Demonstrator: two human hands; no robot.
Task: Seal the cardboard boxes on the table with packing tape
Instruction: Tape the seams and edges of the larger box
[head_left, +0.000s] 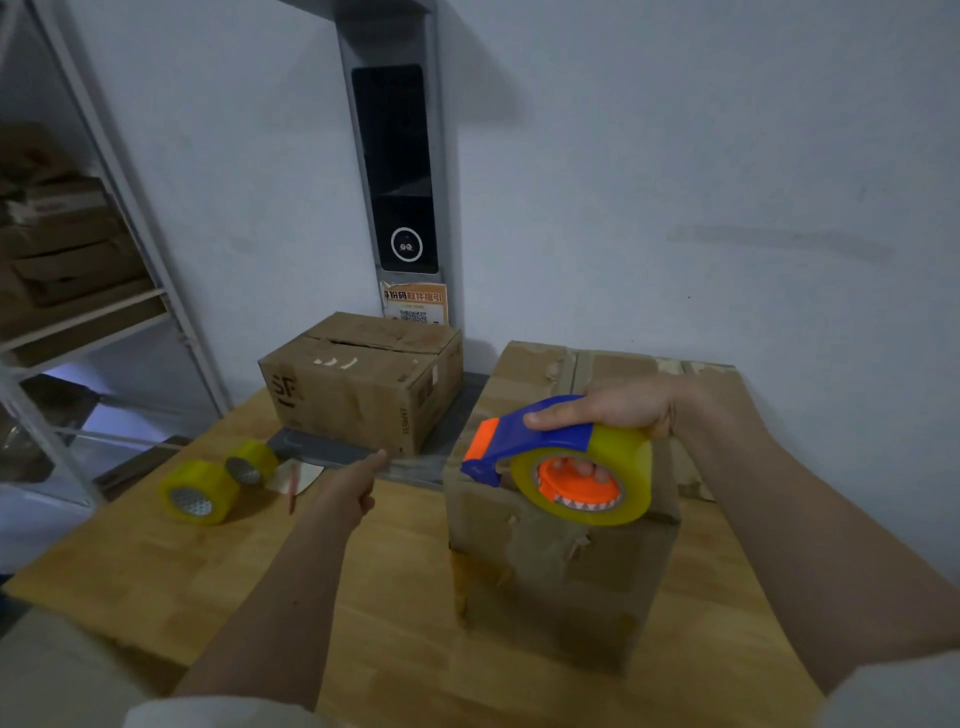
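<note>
Surface: we work at a light wooden desk (218, 566) with a visible plank grain, set against a pale grey-white wall (675, 156).
Near box: a worn brown cardboard box (545, 566) with torn paper patches stands on the desk in front of us, towards the right.
Far box: a second brown cardboard box printed with black letters (363, 379) sits farther back, on a dark grey flat platform (452, 421) by the wall; its top flaps are closed, with a seam showing.
Right hand: our right hand (618, 410) grips the blue and orange tape dispenser loaded with a yellowish roll (566, 457), fingers curled through the orange core, thumb along the blue top; the dispenser is over the near box's top.
Left hand: our left hand (348, 488) pinches the end of a clear strip of packing tape (415, 465), which stretches from the dispenser's mouth leftwards above the desk.
Spare rolls: two yellowish rolls of packing tape (200, 491) lie on their sides at the desk's left, touching or nearly so.
Small item: a pale scrap with a red stick-like thing (293, 483) lies just beside the rolls; we cannot tell what it is.
Room, back: a tall grey upright panel with a dark screen and a round ringed lens (400, 171) rises behind the far box, with an orange and white notice (415, 304) at its foot.
Room, left: a pale metal shelf rack (119, 171) holds stacked flat cardboard.
</note>
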